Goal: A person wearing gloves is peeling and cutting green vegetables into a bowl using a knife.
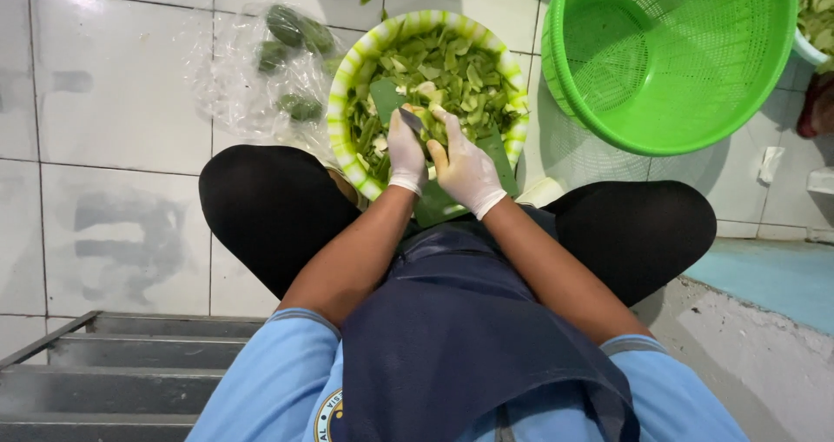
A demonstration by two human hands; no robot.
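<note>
Both gloved hands work over the striped bowl (347,77), already heaped with cut green pieces. Left hand (406,154) grips a knife (411,119); right hand (465,168) clasps a green fruit (432,151). About 3 whole fruits (295,29) wait bagged, far left; green colander (686,129) sits empty.

White glove on each hand (406,154), light-blue short sleeves, navy apron, black trousers.

Glossy white ceramic floor tiles (113,86), perforated bright green plastic colander basket (678,60), crinkled clear plastic bag (234,86), thin white latex gloves on left hand (407,154) and right hand (467,171), matt grey metal grating (130,372).
</note>
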